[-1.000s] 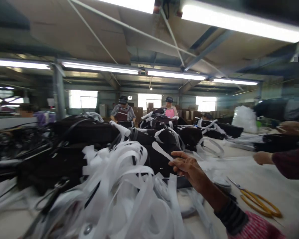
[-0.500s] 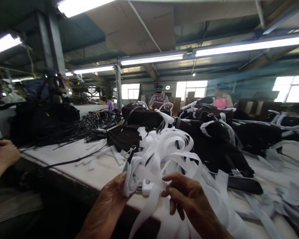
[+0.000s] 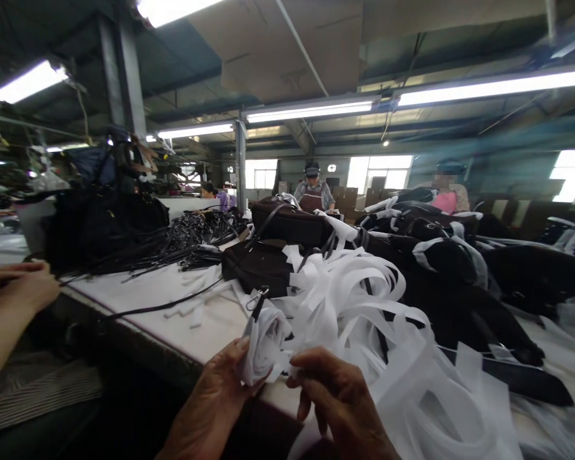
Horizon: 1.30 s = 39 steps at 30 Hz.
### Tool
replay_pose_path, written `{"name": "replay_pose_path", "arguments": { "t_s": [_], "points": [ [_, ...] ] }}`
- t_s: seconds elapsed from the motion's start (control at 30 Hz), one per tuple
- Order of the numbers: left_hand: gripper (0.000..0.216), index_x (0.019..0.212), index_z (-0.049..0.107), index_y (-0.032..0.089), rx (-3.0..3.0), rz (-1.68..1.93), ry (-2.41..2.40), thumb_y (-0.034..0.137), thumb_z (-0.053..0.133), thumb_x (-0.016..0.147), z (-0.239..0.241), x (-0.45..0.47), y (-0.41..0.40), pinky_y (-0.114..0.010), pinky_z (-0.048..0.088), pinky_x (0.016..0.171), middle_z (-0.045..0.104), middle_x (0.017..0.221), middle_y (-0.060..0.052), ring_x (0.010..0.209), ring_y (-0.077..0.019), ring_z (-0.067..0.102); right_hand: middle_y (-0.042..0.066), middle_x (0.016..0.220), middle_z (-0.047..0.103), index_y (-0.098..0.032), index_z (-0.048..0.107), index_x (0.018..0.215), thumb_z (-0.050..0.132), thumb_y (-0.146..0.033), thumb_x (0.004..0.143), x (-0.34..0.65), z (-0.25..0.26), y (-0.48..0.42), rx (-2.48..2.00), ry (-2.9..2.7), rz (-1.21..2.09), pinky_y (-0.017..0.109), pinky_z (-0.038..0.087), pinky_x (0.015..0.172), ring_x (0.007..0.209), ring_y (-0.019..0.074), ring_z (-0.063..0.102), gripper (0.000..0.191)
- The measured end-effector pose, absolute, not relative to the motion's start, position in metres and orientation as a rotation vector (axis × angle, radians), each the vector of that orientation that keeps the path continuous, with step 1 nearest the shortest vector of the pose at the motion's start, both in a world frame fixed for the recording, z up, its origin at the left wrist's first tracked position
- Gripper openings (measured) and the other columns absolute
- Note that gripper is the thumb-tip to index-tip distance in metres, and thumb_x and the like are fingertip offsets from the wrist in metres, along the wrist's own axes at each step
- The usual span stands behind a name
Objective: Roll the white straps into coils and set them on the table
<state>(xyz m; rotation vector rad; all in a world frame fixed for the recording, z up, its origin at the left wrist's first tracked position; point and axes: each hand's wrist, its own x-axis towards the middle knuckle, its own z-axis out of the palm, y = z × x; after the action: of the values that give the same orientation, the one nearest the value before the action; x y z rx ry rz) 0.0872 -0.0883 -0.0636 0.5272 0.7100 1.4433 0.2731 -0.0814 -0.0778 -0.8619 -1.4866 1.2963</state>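
My left hand (image 3: 215,390) is closed round a coiled bundle wrapped in white strip (image 3: 271,342). A black strap end with a metal snap hook (image 3: 259,299) sticks up from the top of that bundle. Just to the right, my right hand (image 3: 340,396) has its thumb and forefinger pinched at the short loose end of the wrapping strip. Beyond and right of my hands lies a big tangle of loose white strips (image 3: 349,300), some hanging over the table's near edge.
Black bags (image 3: 256,265) are piled behind the strips. Thin black straps (image 3: 196,230) lie heaped at the left on the white table (image 3: 148,294). A co-worker's hands (image 3: 23,291) are at the far left. Another person (image 3: 312,188) stands across the table.
The long strip tail between my hands is now a short end at the bundle. My right hand has come closer to my left. The view has shifted slightly left.
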Motion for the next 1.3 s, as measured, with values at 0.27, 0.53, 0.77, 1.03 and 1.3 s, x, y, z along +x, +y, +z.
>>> {"name": "replay_pose_path", "arguments": {
  "t_s": [0.27, 0.53, 0.77, 1.03, 1.3],
  "points": [
    [0.03, 0.105, 0.075, 0.015, 0.726, 1.374, 0.718, 0.038, 0.077, 0.086, -0.072, 0.046, -0.076, -0.031, 0.057, 0.084, 0.076, 0.104, -0.007, 0.094, -0.0232, 0.07, 0.002, 0.072, 0.066, -0.016, 0.073, 0.078, 0.058, -0.018, 0.073, 0.225, -0.079, -0.066, -0.875, -1.527, 1.193, 0.02, 0.045, 0.051, 0.052, 0.0115, 0.061, 0.016],
    [0.029, 0.096, 0.074, 0.019, 1.173, 1.277, 1.024, 0.045, 0.075, 0.084, -0.075, 0.007, -0.063, -0.03, 0.049, 0.069, 0.068, 0.081, -0.003, 0.075, -0.0225, 0.064, 0.007, 0.079, 0.07, -0.016, 0.071, 0.096, 0.059, -0.033, 0.084, 0.19, -0.093, -0.055, -0.979, -1.508, 1.266, 0.02, 0.039, 0.046, 0.058, 0.0157, 0.062, 0.024],
    [0.015, 0.087, 0.076, 0.021, 1.715, 1.293, 1.271, 0.031, 0.069, 0.08, -0.09, -0.019, -0.024, -0.037, 0.048, 0.091, 0.062, 0.107, -0.008, 0.102, -0.0276, 0.06, 0.009, 0.119, 0.067, -0.025, 0.057, 0.135, 0.061, -0.01, 0.073, 0.185, -0.108, -0.039, -0.723, -2.121, 0.941, 0.029, 0.053, 0.079, 0.101, 0.0241, 0.066, 0.064],
    [0.011, 0.092, 0.073, 0.022, 1.987, 1.105, 1.273, 0.018, 0.065, 0.084, -0.127, -0.022, -0.009, -0.041, 0.043, 0.108, 0.059, 0.127, -0.01, 0.127, -0.0294, 0.051, 0.007, 0.109, 0.072, -0.022, 0.068, 0.105, 0.054, -0.008, 0.091, 0.183, -0.117, -0.011, -0.784, -2.334, 0.5, 0.027, 0.049, 0.083, 0.099, 0.0205, 0.067, 0.025],
    [0.018, 0.092, 0.071, 0.024, 2.502, 0.662, 1.486, 0.01, 0.06, 0.088, -0.106, -0.019, -0.013, -0.051, 0.04, 0.099, 0.072, 0.114, -0.005, 0.122, -0.0351, 0.049, 0.007, 0.097, 0.068, -0.02, 0.066, 0.093, 0.055, -0.009, 0.095, 0.19, -0.121, -0.011, -0.913, -2.46, 0.134, 0.026, 0.045, 0.068, 0.083, 0.0186, 0.063, 0.016]
  ]
}}
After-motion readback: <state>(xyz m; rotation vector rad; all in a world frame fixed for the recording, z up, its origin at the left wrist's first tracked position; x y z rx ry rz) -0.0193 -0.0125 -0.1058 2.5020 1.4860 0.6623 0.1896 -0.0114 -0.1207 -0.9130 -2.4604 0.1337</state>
